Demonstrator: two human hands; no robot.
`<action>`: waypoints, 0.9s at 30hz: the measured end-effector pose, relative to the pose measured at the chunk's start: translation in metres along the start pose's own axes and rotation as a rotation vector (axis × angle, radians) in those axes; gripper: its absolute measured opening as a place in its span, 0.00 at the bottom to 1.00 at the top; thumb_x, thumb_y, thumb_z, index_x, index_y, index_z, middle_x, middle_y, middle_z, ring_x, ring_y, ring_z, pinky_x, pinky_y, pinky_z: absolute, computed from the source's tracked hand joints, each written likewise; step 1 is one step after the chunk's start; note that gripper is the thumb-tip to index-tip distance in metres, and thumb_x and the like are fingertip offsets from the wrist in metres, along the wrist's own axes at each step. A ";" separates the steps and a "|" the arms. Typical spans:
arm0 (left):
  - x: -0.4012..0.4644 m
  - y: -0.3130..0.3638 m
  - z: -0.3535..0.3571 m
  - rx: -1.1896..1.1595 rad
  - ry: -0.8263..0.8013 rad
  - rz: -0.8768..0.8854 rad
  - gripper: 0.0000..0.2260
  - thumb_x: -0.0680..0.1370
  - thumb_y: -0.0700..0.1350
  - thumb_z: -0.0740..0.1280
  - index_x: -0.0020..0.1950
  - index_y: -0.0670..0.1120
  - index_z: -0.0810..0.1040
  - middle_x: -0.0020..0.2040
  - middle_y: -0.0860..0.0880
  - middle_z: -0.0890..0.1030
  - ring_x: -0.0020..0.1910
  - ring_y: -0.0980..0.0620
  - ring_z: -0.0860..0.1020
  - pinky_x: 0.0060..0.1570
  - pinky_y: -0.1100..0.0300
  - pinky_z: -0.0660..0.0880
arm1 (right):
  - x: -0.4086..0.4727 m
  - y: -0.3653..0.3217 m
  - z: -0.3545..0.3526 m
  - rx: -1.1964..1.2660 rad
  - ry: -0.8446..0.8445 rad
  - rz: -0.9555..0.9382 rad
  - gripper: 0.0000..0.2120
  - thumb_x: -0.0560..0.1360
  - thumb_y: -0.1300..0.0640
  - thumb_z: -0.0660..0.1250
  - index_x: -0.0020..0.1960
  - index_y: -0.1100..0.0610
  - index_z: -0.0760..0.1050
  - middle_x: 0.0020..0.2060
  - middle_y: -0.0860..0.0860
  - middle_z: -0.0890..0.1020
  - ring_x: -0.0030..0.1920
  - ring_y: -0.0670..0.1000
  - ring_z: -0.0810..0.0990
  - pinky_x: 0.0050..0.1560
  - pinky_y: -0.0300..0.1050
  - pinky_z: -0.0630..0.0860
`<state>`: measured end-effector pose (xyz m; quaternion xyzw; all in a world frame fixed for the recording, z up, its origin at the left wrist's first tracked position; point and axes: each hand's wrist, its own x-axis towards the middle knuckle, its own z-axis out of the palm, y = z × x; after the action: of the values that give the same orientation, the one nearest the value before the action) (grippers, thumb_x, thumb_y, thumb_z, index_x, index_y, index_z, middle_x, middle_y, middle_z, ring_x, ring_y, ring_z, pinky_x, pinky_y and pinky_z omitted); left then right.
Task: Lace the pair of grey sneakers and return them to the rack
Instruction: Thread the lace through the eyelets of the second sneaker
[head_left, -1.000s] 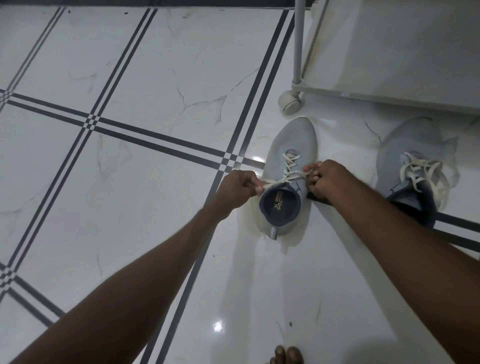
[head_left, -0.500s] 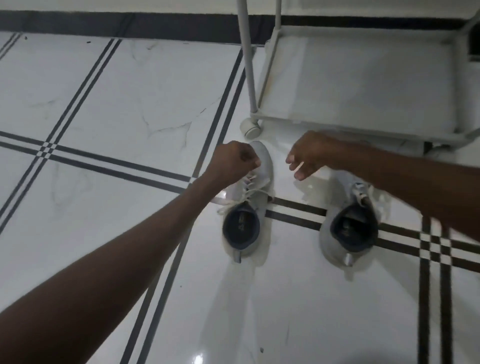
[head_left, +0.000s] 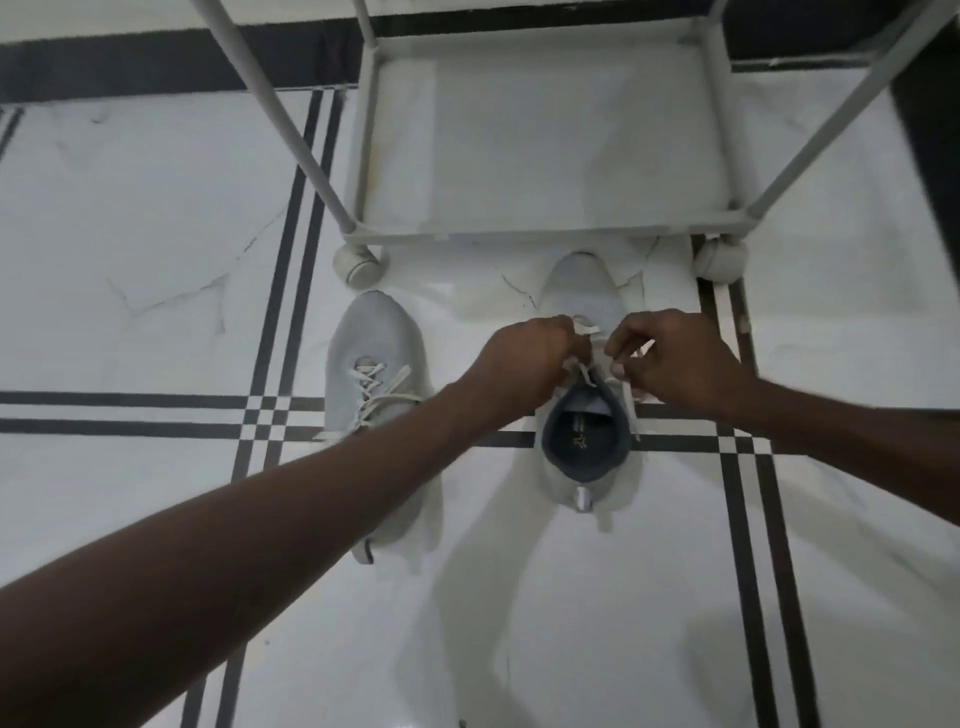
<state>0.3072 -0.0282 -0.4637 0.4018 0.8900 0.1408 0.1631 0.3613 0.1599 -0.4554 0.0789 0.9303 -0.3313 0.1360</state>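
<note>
Two grey sneakers stand side by side on the floor, toes toward the rack. The left sneaker (head_left: 371, 343) has its cream laces threaded and lying loose; my left forearm crosses over its heel. Over the tongue of the right sneaker (head_left: 584, 291) both hands meet. My left hand (head_left: 524, 358) is closed on a stretch of the cream lace (head_left: 586, 328). My right hand (head_left: 670, 358) pinches the lace from the other side. The dark heel opening of that shoe shows below the hands.
The white rack's (head_left: 540, 231) bottom shelf sits just beyond the shoes' toes, on castors (head_left: 358, 262) at its front corners. Its slanted posts rise at left and right. White marble floor with dark stripes lies all around.
Both hands left the left sneaker and moved right onto the right sneaker's lace. The view shifted so the rack now sits straight ahead.
</note>
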 end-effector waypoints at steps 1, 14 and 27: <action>-0.001 -0.002 0.002 0.043 0.029 0.001 0.09 0.76 0.45 0.69 0.56 0.49 0.82 0.53 0.47 0.80 0.51 0.46 0.80 0.40 0.55 0.73 | -0.001 0.004 0.000 0.009 -0.017 0.004 0.06 0.68 0.61 0.77 0.42 0.52 0.82 0.37 0.46 0.84 0.32 0.32 0.79 0.34 0.31 0.73; -0.035 -0.062 -0.043 -0.007 -0.240 -0.215 0.12 0.74 0.56 0.72 0.43 0.47 0.84 0.50 0.47 0.81 0.52 0.48 0.79 0.49 0.54 0.74 | -0.014 0.028 -0.024 -0.351 -0.243 -0.046 0.06 0.72 0.56 0.69 0.38 0.45 0.79 0.36 0.42 0.83 0.37 0.43 0.77 0.37 0.42 0.73; -0.020 -0.007 0.010 -0.234 -0.015 -0.218 0.04 0.75 0.39 0.71 0.49 0.43 0.83 0.44 0.45 0.87 0.44 0.44 0.84 0.45 0.49 0.80 | -0.007 0.005 0.008 -0.154 -0.065 -0.079 0.04 0.70 0.58 0.74 0.39 0.51 0.81 0.35 0.46 0.84 0.32 0.40 0.75 0.32 0.35 0.65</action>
<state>0.3195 -0.0468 -0.4715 0.2824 0.9046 0.2218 0.2299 0.3712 0.1585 -0.4622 0.0209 0.9506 -0.2662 0.1586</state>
